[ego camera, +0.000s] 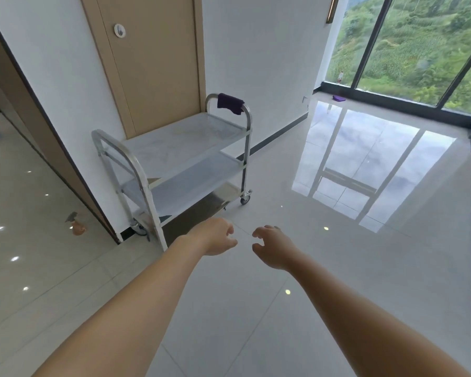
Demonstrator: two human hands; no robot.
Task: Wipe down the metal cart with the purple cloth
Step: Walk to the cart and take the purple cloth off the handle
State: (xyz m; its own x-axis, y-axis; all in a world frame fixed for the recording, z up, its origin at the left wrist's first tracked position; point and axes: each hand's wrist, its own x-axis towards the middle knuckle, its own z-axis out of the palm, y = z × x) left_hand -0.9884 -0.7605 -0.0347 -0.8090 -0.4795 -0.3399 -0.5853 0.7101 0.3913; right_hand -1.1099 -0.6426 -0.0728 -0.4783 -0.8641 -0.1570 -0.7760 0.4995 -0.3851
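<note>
Far left, a small brown spray bottle [76,225] is lying on the pale glossy tile floor [256,308] beside the dark door-frame edge. Next right, the three-shelf silver metal cart on castors [180,159] is standing against the white wall w/ tan wooden door [152,63]; its near handle is sitting just left of the hands. The dark purple cloth [229,102] is hanging over the cart's far handle, well apart from both hands. Wide open floor is stretching right & far, to the floor-length window [419,50]. Left hand [215,236] is reaching fwd, fingers loosely curled, holding nothing. Right hand [273,247] is doing likewise, close beside it.
</note>
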